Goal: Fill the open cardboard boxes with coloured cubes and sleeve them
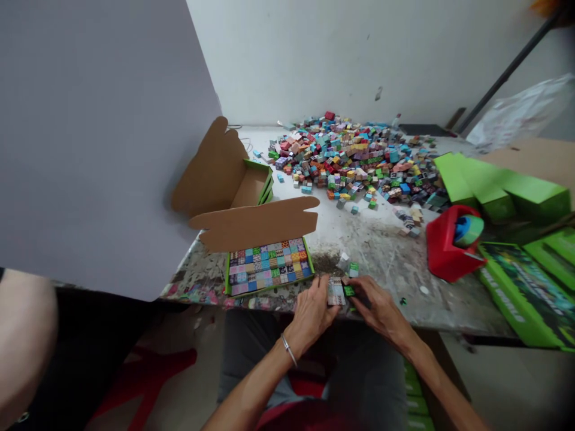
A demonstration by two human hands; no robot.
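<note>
At the table's front edge, my left hand (312,312) has its fingers and thumb closed around a small block of greyish patterned cubes (336,291). My right hand (380,310) pinches a green cube (349,290) against the right side of that block. Just behind the hands lie a loose green-and-white cube (354,270) and a pale grey cube (344,260). To the left, an open green box (311,263) holds rows of patterned cubes, its brown cardboard flap (260,226) raised at the back.
A large pile of coloured cubes (350,155) covers the back of the table. On the right are a red tape dispenser (442,254), green boxes (498,185) and a printed package (530,287). A grey panel (103,131) and another person's arm (27,335) occupy the left.
</note>
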